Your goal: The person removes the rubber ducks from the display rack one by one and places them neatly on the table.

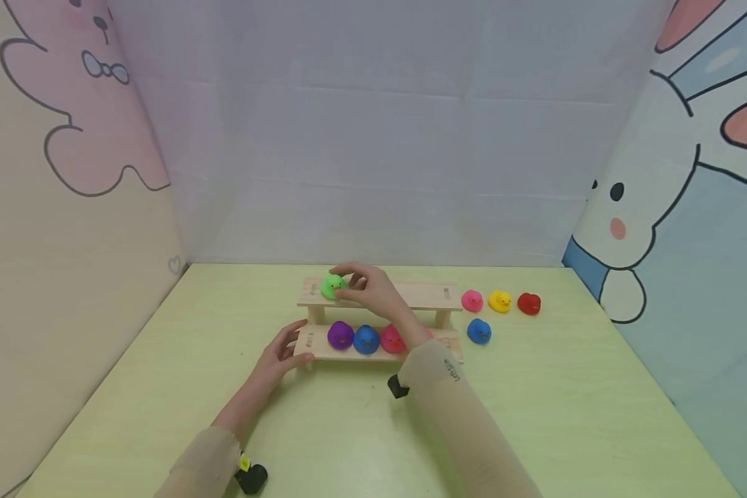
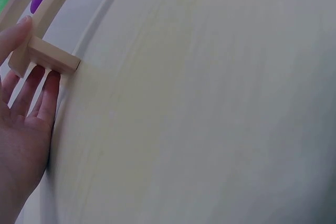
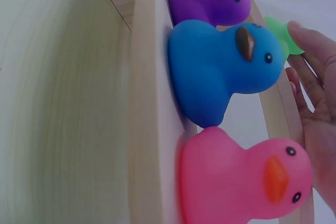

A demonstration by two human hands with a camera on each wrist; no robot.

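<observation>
My right hand (image 1: 373, 292) pinches a green rubber duck (image 1: 332, 286) at the left end of the upper tier of a wooden two-tier rack (image 1: 423, 296). I cannot tell whether the duck bears on the wood. With thumb and fingers on either side, my left hand (image 1: 281, 351) holds the left end of the lower tier (image 2: 52, 56). On that tier stand a purple duck (image 1: 340, 335), a blue duck (image 1: 366, 339) and a pink duck (image 3: 236, 182). Another pink duck (image 1: 427, 333) is mostly hidden behind my right wrist.
Right of the rack on the table (image 1: 566, 387) lie a pink duck (image 1: 472, 301), a yellow duck (image 1: 500, 301), a red duck (image 1: 529, 303) and a blue duck (image 1: 479, 331). A pale cloth wall (image 1: 373, 138) closes off the back, with printed panels at both sides.
</observation>
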